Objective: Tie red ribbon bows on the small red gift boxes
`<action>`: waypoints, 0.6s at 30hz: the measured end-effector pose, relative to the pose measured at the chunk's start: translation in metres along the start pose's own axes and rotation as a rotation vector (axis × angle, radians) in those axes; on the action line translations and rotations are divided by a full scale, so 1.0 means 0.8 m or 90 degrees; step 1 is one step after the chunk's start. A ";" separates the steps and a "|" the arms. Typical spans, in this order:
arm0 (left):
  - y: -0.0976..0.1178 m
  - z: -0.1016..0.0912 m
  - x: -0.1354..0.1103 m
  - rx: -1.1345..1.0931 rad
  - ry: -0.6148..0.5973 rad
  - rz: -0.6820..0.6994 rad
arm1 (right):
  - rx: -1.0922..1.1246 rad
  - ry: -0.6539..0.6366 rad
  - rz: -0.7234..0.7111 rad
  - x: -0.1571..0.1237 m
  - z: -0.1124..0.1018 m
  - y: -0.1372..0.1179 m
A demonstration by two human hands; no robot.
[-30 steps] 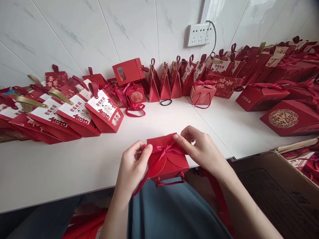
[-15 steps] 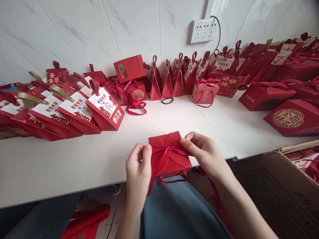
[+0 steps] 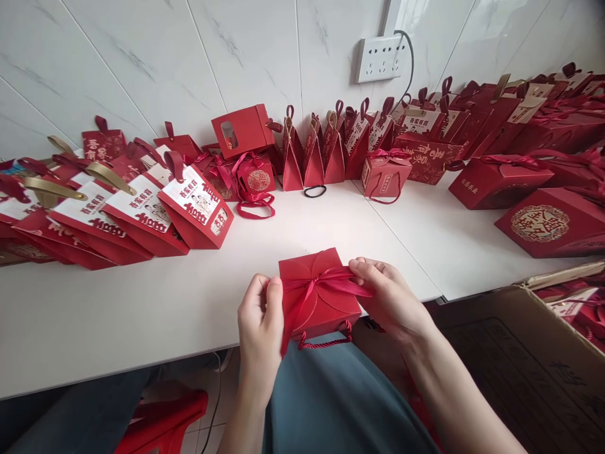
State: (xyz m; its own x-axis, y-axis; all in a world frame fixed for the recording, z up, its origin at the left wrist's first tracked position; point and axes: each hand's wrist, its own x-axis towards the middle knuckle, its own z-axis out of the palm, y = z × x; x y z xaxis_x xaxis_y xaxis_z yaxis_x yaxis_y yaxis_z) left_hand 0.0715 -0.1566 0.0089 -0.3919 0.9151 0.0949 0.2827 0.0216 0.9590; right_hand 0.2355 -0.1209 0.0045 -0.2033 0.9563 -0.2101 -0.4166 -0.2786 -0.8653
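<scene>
A red gift box (image 3: 326, 312) with overlapping curved flaps sits at the table's front edge, close to my lap. A red ribbon (image 3: 316, 281) crosses its top and is knotted in the middle. My left hand (image 3: 262, 312) pinches the ribbon at the box's left side, thumb uppermost. At the right, my right hand (image 3: 390, 293) has thumb and fingers closed on the other side of the ribbon, just off the box. A twisted red cord handle (image 3: 326, 342) hangs from the front of the box.
Several red boxes with white labels (image 3: 196, 195) stand at left. A small ribboned box (image 3: 255, 176) and a cord-handled box (image 3: 385, 173) sit further back. Larger red boxes (image 3: 539, 224) line the right side, above an open cardboard carton (image 3: 496, 315). A red stool (image 3: 165, 422) is below.
My right hand has moved slightly outward, drawing the ribbon away from the box's right side. My left hand keeps its pinch. The whole view has shifted slightly.
</scene>
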 end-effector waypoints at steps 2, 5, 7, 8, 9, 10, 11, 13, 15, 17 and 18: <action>0.001 -0.001 0.000 -0.024 -0.015 -0.032 | -0.007 0.010 0.006 0.000 -0.002 0.002; 0.006 -0.011 0.004 -0.051 -0.049 -0.059 | -0.100 -0.002 -0.014 -0.006 -0.010 -0.001; 0.010 -0.021 0.012 -0.038 -0.041 0.000 | -0.198 -0.022 -0.028 -0.013 -0.017 -0.007; 0.013 -0.025 0.018 -0.016 -0.038 0.052 | -0.246 -0.029 -0.028 -0.017 -0.019 -0.010; 0.016 -0.029 0.024 0.010 -0.046 0.110 | -0.291 -0.039 -0.025 -0.020 -0.021 -0.013; 0.019 -0.032 0.031 0.037 -0.071 0.167 | -0.328 -0.052 -0.021 -0.024 -0.021 -0.016; 0.023 -0.033 0.037 0.066 -0.114 0.214 | -0.355 -0.063 -0.018 -0.028 -0.020 -0.018; 0.030 -0.032 0.047 0.114 -0.227 0.274 | -0.389 -0.070 -0.021 -0.034 -0.017 -0.021; 0.035 -0.028 0.051 0.151 -0.316 0.295 | -0.419 -0.069 -0.029 -0.039 -0.012 -0.023; 0.038 -0.024 0.050 0.174 -0.362 0.296 | -0.452 -0.063 -0.036 -0.043 -0.011 -0.023; 0.038 -0.022 0.049 0.177 -0.370 0.296 | -0.468 -0.064 -0.041 -0.045 -0.010 -0.023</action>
State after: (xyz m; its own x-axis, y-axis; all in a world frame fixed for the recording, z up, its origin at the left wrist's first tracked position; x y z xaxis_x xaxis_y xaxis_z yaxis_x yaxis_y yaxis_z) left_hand 0.0492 -0.1276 0.0465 0.3180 0.9170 0.2407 0.5432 -0.3843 0.7465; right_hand 0.2580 -0.1497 0.0244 -0.2938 0.9461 -0.1363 0.2623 -0.0573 -0.9633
